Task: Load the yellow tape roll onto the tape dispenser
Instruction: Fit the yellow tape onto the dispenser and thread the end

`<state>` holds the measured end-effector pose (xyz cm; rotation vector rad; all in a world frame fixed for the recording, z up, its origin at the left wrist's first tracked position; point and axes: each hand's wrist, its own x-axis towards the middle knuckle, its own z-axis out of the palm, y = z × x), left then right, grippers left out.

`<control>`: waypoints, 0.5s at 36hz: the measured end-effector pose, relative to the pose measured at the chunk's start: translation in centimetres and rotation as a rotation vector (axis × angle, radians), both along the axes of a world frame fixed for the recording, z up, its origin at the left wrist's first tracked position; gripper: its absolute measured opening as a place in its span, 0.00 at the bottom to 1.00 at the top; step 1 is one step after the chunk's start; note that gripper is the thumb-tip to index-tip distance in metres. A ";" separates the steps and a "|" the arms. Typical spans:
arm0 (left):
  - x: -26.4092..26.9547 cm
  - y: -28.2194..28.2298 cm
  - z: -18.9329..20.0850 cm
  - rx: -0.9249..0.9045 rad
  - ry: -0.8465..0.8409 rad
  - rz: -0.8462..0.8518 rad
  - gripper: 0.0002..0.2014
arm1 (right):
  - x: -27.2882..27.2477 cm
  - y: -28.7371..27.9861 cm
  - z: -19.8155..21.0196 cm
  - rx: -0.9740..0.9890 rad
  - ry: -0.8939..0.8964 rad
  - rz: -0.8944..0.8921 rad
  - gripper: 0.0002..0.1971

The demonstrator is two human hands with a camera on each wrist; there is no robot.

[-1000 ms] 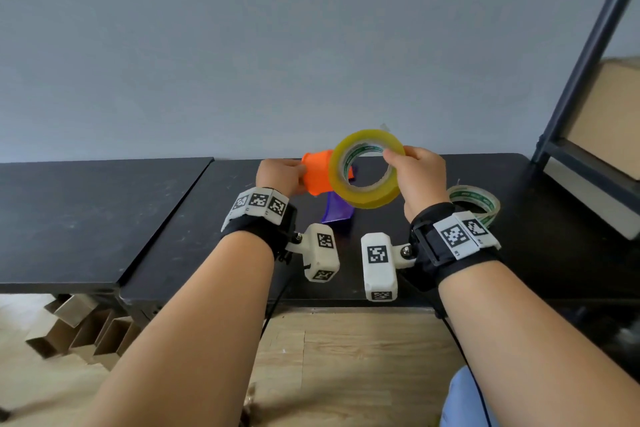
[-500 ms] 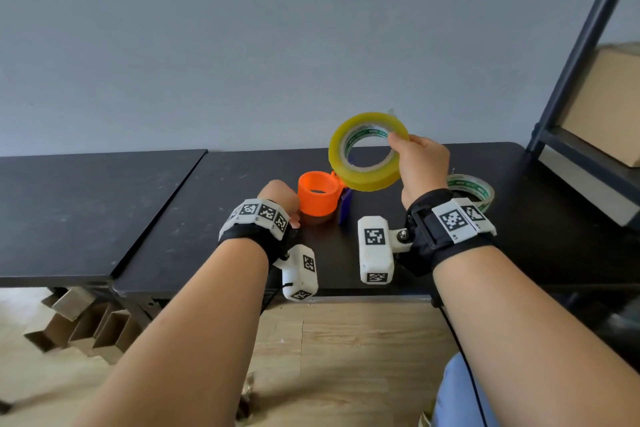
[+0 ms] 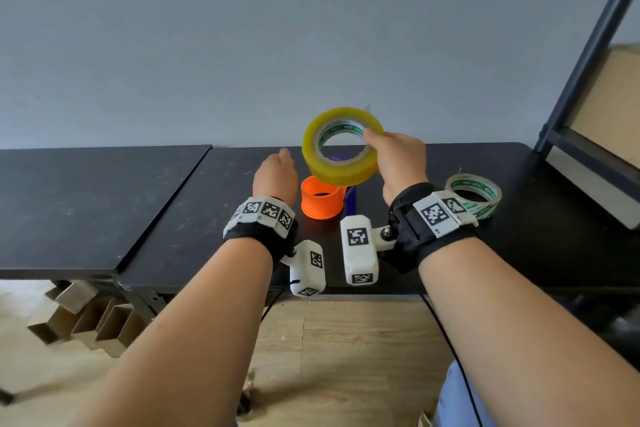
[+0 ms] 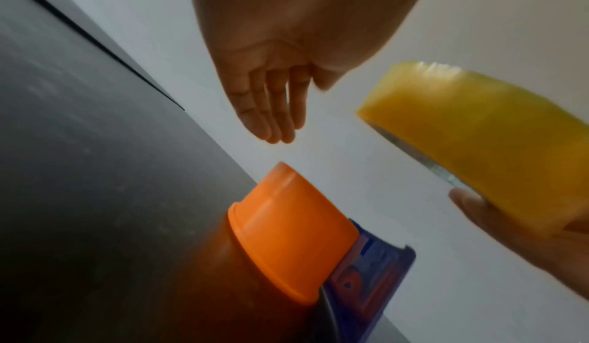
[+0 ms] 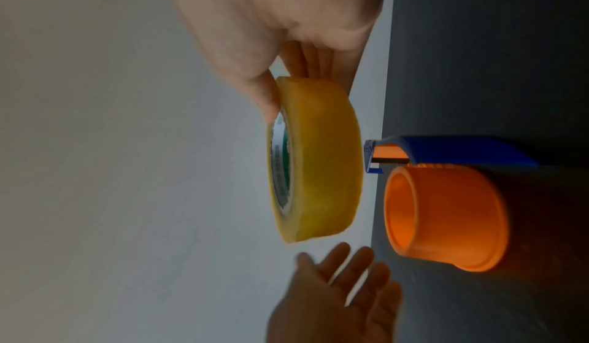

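My right hand (image 3: 391, 156) pinches the yellow tape roll (image 3: 341, 146) by its rim, thumb inside the core, and holds it tilted in the air just above the dispenser. The tape dispenser stands on the black table (image 3: 173, 204); its orange drum (image 3: 320, 199) faces up and its blue body (image 3: 350, 199) sits behind it. In the right wrist view the yellow roll (image 5: 318, 162) hangs a short way off the orange drum (image 5: 446, 217). My left hand (image 3: 277, 173) hovers left of the drum, fingers (image 4: 271, 114) straight and holding nothing.
A second, clear tape roll with a green core (image 3: 474, 194) lies on the table to the right of my right wrist. A dark metal shelf frame (image 3: 588, 45) with a cardboard box stands at far right. Cardboard pieces (image 3: 86, 322) lie on the floor below left.
The left hand set the dispenser down on the table, let go of it and lifted away with fingers open. The right hand kept the yellow roll above the drum.
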<state>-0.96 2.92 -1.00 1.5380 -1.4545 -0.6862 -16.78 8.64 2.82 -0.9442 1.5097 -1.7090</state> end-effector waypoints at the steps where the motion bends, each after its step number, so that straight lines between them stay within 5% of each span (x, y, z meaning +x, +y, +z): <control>1: 0.1 0.1 0.2 -0.014 0.112 0.005 0.24 | 0.4 -0.1 0.0 0.008 0.028 0.009 0.10; 3: 0.4 0.4 0.7 0.002 0.254 0.005 0.31 | 1.1 -0.5 -0.2 0.022 0.079 0.025 0.10; 5: 0.6 0.7 1.3 0.027 0.227 -0.021 0.35 | 1.6 -0.9 -0.5 0.040 0.120 0.044 0.12; 11: 1.7 0.5 1.4 0.091 0.066 -0.060 0.24 | 2.6 -2.9 -1.7 0.143 0.236 0.106 0.17; 18: 1.3 0.8 0.9 0.165 0.043 -0.103 0.24 | 1.9 -3.4 -2.2 0.137 0.393 0.081 0.22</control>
